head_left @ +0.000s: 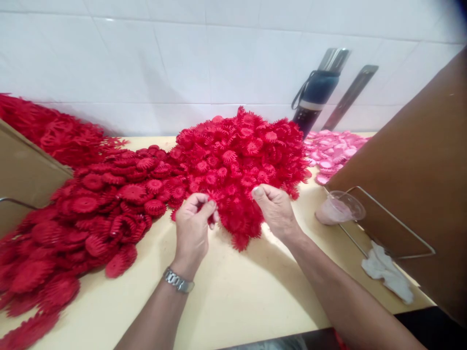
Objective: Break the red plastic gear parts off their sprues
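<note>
My left hand (193, 218), with a metal watch (178, 281) on its wrist, is closed in a pinch in front of the heap. Whatever its fingertips hold, if anything, is too small to make out. To its right, my right hand (277, 211) is also closed, thumb pressed on the curled fingers, and what lies inside is hidden. Between and behind both hands rises a big heap of red fringed flower pieces (237, 155). Left of my left hand spreads a pile of flatter, darker red scalloped discs (85, 204).
Red petal cut-outs (62, 136) lie at the back left beside a board (29, 155). At right stand a dark blue bottle (317, 95), a metal strip (352, 95), pink pieces (333, 150), a plastic cup (335, 209), a brown panel (408, 194) with a wire bracket (397, 218), and a white tissue (386, 270).
</note>
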Available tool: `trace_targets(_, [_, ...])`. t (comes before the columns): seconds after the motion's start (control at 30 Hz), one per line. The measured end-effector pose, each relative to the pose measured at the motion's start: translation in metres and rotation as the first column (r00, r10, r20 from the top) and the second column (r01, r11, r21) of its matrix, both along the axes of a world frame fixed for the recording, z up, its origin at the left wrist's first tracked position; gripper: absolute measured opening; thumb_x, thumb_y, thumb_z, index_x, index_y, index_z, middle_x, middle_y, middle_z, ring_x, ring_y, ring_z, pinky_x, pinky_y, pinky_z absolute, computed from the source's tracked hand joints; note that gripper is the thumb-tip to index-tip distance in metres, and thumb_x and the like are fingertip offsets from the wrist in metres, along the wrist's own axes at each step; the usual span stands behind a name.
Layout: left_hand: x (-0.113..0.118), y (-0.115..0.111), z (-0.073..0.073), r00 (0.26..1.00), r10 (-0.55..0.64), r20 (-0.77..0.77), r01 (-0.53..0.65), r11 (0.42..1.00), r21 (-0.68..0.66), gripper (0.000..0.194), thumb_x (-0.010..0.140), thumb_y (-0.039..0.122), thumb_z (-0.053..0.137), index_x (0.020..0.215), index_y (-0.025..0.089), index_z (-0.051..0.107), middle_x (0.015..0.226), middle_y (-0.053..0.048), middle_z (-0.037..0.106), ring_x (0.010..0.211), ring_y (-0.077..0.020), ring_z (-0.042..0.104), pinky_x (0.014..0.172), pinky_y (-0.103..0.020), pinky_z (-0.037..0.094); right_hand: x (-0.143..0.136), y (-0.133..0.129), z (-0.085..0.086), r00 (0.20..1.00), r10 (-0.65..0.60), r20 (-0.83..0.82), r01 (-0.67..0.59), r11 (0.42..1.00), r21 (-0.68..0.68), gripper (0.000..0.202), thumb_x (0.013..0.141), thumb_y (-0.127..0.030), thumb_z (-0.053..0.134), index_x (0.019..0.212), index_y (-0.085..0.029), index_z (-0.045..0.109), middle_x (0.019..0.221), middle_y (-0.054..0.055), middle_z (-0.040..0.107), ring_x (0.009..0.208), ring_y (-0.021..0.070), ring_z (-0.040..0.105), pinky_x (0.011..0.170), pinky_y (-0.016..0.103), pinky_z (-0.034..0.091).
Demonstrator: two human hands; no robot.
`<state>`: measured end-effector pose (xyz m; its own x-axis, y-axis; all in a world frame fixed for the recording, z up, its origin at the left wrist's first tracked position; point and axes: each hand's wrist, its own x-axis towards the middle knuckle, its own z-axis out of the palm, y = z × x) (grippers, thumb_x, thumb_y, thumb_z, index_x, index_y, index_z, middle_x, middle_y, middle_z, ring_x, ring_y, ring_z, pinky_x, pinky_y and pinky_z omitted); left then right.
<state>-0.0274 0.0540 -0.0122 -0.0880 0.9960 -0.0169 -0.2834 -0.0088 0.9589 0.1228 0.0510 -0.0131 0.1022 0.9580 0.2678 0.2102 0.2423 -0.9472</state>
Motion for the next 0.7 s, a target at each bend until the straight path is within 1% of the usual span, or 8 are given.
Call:
trace_targets(0.07, [-0.001, 0.003, -0.002, 0.997, 0.032, -0.065, -0.031, 0.999, 0.014, 0.009, 0.066, 0.016, 0.061, 0.070, 0.017, 0.052, 0.048, 0.007, 0.049, 0.039, -0.0061, 0.043, 0.036, -0.016, 0.028, 0.004, 0.002, 0.001, 0.997, -0.035, 0.070, 0.033, 0.999, 0.021, 0.047, 0.084, -0.055, 0.045, 0.057, -0.019, 0.028, 0.055, -0.005, 0.025, 0.049, 0.0072, 0.023, 0.044, 0.022, 0.018])
trace_targets(0.17, [0.000, 0.005, -0.006, 0.982, 0.016, -0.189, -0.010, 1.000, 0.029, 0.006, 0.067, 0.017, 0.060, 0.067, 0.016, 0.054, 0.050, 0.007, 0.049, 0.039, -0.0043, 0.042, 0.037, -0.016, 0.029, 0.008, 0.004, 0.002, 0.986, -0.076, 0.149, 0.072, 0.997, 0.034, 0.045, 0.085, -0.053, 0.045, 0.058, -0.019, 0.034, 0.055, -0.005, 0.028, 0.050, 0.0077, 0.027, 0.045, 0.022, 0.021])
trace_targets(0.23, [0.002, 0.004, -0.007, 0.980, 0.006, -0.198, -0.002, 1.000, 0.018, 0.007, 0.067, 0.018, 0.060, 0.065, 0.016, 0.054, 0.049, 0.007, 0.048, 0.038, -0.0040, 0.041, 0.037, -0.015, 0.029, 0.009, 0.004, 0.002, 0.984, -0.092, 0.154, 0.088, 0.996, 0.030, 0.044, 0.084, -0.053, 0.046, 0.058, -0.018, 0.037, 0.055, -0.005, 0.030, 0.050, 0.0079, 0.028, 0.046, 0.022, 0.022])
trace_targets(0.4, [0.003, 0.001, -0.002, 0.996, -0.092, 0.004, 0.092, 0.990, -0.111, 0.014, 0.063, 0.023, 0.065, 0.070, 0.015, 0.054, 0.053, 0.004, 0.055, 0.037, -0.0052, 0.044, 0.035, -0.016, 0.027, 0.010, 0.005, -0.001, 0.985, -0.052, 0.164, 0.050, 0.999, 0.015, 0.036, 0.086, -0.048, 0.045, 0.067, -0.018, 0.050, 0.057, -0.003, 0.042, 0.052, 0.0100, 0.039, 0.049, 0.022, 0.030])
trace_targets(0.47, [0.002, 0.000, 0.000, 0.989, -0.130, 0.077, 0.140, 0.979, -0.151, 0.016, 0.062, 0.023, 0.066, 0.069, 0.015, 0.054, 0.053, 0.004, 0.056, 0.037, -0.0057, 0.045, 0.035, -0.017, 0.028, 0.011, 0.006, 0.000, 0.966, -0.114, 0.230, 0.091, 0.990, 0.109, 0.028, 0.088, -0.042, 0.045, 0.082, -0.018, 0.058, 0.072, 0.001, 0.054, 0.065, 0.0137, 0.050, 0.059, 0.025, 0.038])
trace_targets(0.53, [0.003, -0.001, 0.001, 0.985, -0.151, 0.088, 0.163, 0.975, -0.152, 0.015, 0.063, 0.023, 0.065, 0.070, 0.016, 0.054, 0.054, 0.003, 0.056, 0.037, -0.0061, 0.045, 0.036, -0.017, 0.028, 0.010, 0.005, 0.003, 0.930, -0.225, 0.289, 0.151, 0.955, 0.257, 0.023, 0.087, -0.036, 0.048, 0.093, -0.018, 0.060, 0.091, 0.006, 0.057, 0.085, 0.0182, 0.053, 0.073, 0.029, 0.041])
trace_targets(0.6, [0.004, -0.003, 0.000, 0.992, -0.126, -0.006, 0.125, 0.988, -0.093, 0.011, 0.066, 0.023, 0.064, 0.071, 0.016, 0.056, 0.055, 0.003, 0.056, 0.039, -0.0065, 0.045, 0.037, -0.018, 0.030, 0.007, 0.002, 0.006, 0.912, -0.263, 0.315, 0.148, 0.927, 0.345, 0.018, 0.086, -0.032, 0.050, 0.091, -0.018, 0.060, 0.093, 0.008, 0.057, 0.090, 0.0195, 0.053, 0.078, 0.032, 0.041])
trace_targets(0.7, [0.007, -0.007, -0.003, 0.955, -0.006, -0.297, 0.036, 0.995, 0.094, 0.006, 0.069, 0.020, 0.062, 0.074, 0.018, 0.061, 0.063, 0.001, 0.060, 0.053, -0.0097, 0.052, 0.051, -0.021, 0.041, -0.003, -0.005, 0.011, 0.929, -0.106, 0.354, 0.001, 0.958, 0.286, 0.014, 0.082, -0.032, 0.056, 0.077, -0.019, 0.058, 0.075, 0.003, 0.057, 0.073, 0.0164, 0.052, 0.069, 0.030, 0.041])
